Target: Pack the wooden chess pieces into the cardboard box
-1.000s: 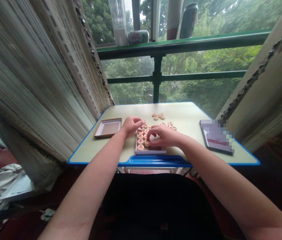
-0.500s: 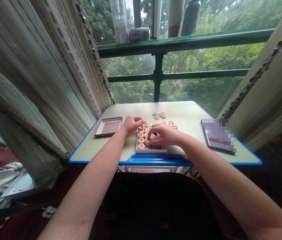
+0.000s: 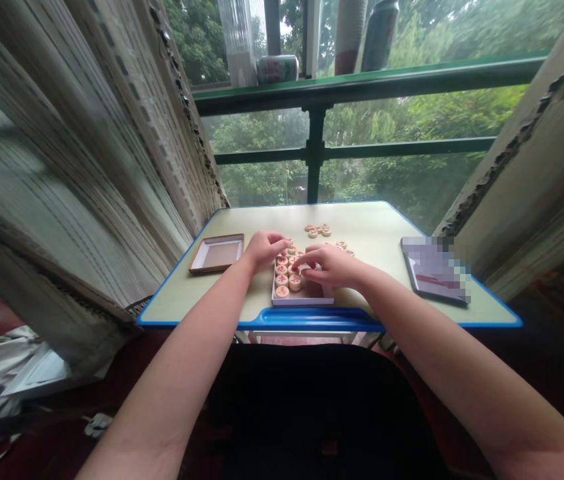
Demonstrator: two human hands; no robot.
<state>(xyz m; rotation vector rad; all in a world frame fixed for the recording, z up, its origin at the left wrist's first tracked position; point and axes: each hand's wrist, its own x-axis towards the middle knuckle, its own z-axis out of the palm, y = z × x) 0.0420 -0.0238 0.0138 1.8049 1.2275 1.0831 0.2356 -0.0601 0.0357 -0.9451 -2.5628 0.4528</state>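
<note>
A shallow white-sided box [image 3: 303, 301] sits near the front of the table, with round wooden Chinese chess pieces [image 3: 282, 281] in rows at its left. They bear red characters. My left hand [image 3: 263, 249] is at the box's far-left corner, its thumb and fingers closed about a Chinese chess piece at their tips. Above the box's right part is my right hand [image 3: 335, 265], fingers curved and apart, with nothing visible between them. Just below its fingertips lies a piece [image 3: 295, 283] in the second column. My right hand hides part of the box.
Loose pieces lie in a far group [image 3: 318, 230] and in another group [image 3: 343, 248] behind my right hand. An open box lid [image 3: 217, 253] rests at left, a tablet [image 3: 435, 273] at right. Cans and cups stand on the green ledge [image 3: 372, 77] beyond the table [image 3: 262, 217].
My right hand has let go of a piece in the box's second column and lifted slightly up and away. My left hand stays in place.
</note>
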